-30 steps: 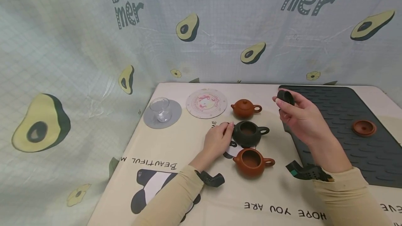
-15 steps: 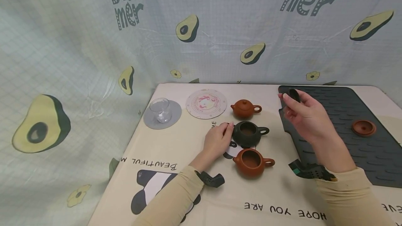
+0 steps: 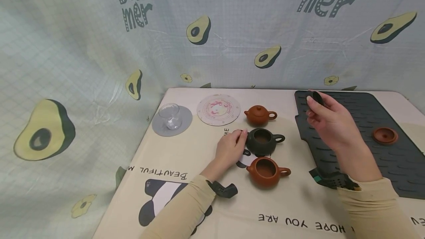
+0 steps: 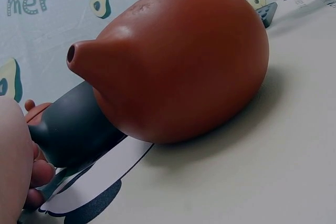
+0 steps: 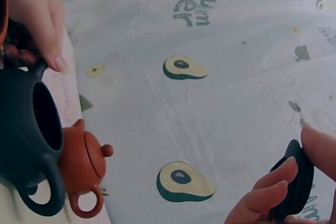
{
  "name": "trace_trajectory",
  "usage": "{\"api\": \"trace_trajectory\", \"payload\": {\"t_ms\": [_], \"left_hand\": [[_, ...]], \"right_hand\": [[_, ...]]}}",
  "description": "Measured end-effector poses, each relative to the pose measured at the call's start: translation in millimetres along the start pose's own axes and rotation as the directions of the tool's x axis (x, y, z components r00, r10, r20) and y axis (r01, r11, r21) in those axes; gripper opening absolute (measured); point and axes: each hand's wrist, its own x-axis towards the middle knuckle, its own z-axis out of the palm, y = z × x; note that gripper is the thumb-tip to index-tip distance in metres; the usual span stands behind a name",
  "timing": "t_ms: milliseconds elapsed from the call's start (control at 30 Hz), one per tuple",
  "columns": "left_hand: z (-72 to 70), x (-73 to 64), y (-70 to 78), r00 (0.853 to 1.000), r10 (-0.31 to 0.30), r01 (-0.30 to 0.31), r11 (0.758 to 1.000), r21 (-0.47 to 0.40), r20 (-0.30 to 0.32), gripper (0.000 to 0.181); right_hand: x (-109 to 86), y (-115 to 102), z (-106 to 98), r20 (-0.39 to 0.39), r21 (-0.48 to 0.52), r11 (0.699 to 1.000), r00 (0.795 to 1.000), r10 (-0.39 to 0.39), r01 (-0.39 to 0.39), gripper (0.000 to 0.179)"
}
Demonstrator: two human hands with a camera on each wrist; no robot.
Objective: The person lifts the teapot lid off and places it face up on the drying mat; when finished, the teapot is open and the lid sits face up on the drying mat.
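Note:
At mid-table, my left hand [image 3: 230, 146] pinches the spout of a black teapot [image 3: 261, 149], whose top is uncovered. My right hand [image 3: 337, 125] is raised at the left side of the dark mat, gripping a small black lid [image 3: 317, 98] between thumb and fingers. The right wrist view shows that lid [image 5: 300, 184] tilted on edge. An uncovered reddish-brown teapot [image 3: 265, 180] stands nearer to me; it fills much of the left wrist view and partly covers the black teapot [image 4: 79, 124] there. Behind the black one sits a smaller reddish-brown teapot [image 3: 259, 116] with its lid on.
A dark ridged mat [image 3: 352, 161] lies on the right, bearing a reddish-brown lid [image 3: 385, 135]. At the back left, a glass cup [image 3: 170, 115] stands on a grey round coaster [image 3: 186, 121]. Beside it lies a pink round mat [image 3: 218, 109]. A printed curtain [image 3: 232, 28] hangs behind the table.
My right hand has moved to the right, and the black lid in it has turned. My left hand has stayed at the black teapot's spout. The teapots have not moved.

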Motion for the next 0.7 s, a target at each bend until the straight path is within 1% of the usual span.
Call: {"api": "trace_trajectory", "payload": {"t_ms": [300, 500, 700], "left_hand": [[-0.1, -0.2, 0.2, 1.000, -0.010, 0.010, 1.000, -0.005, 0.007, 0.043], [-0.1, 0.2, 0.5, 1.000, -0.014, 0.014, 1.000, -0.001, 0.009, 0.043], [1.2, 1.7, -0.3, 1.000, -0.007, 0.007, 1.000, 0.003, -0.002, 0.043]], "right_hand": [[1.8, -2, -7, -0.036, 0.031, 0.999, 0.999, 0.020, -0.019, 0.021], [3.7, -3, -12, -0.097, 0.073, 0.997, 0.995, 0.034, -0.027, 0.030], [4.6, -5, -17, -0.121, 0.097, 0.995, 0.992, 0.026, -0.015, 0.035]]}}
